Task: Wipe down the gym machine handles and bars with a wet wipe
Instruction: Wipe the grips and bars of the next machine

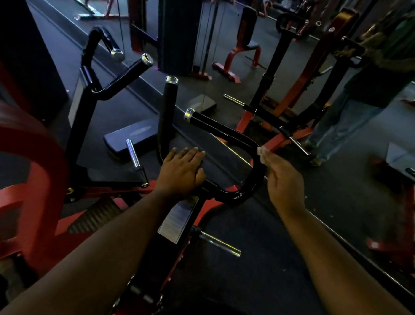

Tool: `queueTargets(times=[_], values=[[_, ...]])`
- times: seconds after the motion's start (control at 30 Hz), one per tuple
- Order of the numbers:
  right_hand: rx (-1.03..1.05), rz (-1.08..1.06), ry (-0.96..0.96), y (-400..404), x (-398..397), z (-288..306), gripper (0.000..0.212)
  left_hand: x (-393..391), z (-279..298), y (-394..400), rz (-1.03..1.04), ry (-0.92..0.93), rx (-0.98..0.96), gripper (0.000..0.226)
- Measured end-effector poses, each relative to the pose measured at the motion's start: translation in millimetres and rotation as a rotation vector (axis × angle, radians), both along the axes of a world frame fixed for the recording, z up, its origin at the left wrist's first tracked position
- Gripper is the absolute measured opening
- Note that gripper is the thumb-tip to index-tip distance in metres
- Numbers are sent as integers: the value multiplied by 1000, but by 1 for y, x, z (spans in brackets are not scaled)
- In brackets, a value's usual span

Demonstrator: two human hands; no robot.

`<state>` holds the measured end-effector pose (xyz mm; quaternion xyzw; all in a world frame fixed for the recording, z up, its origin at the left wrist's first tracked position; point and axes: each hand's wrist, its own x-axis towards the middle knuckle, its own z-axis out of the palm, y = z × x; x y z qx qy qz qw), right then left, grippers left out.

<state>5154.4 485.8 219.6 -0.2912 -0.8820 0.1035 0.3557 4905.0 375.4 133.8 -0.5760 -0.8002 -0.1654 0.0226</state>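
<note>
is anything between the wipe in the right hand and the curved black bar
Nothing visible. The right hand pinches the wet wipe right beside the bend of the black bar. The left hand rests further left, clear of that stretch.

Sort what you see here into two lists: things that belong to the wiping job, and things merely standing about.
Belongs to the job:
wet wipe, held in the right hand
curved black handle bar
upright black handle
left hand, resting flat on the bar

Standing about:
chrome weight peg
red bench
instruction label
</note>
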Motion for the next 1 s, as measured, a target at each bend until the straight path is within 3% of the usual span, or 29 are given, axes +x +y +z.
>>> queueTargets(times=[0.13, 0.3, 0.47, 0.6, 0.9, 1.0], values=[[-70, -88, -52, -27, 34, -35, 47, -3, -5, 3, -14, 1, 31, 63], [86, -59, 116, -16, -18, 28, 39, -5, -3, 3, -46, 1, 17, 65], [143, 113, -247, 7, -121, 70, 46, -5, 0, 2, -62, -3, 23, 66], [159, 295, -576, -1, -166, 69, 50, -7, 1, 0, -71, -15, -3, 72], [396, 323, -731, 32, -70, 52, 62, -12, -8, 2, -96, -24, 8, 66], [524, 338, -786, 36, -27, 54, 55, -12, -9, 3, -96, -23, -1, 66]])
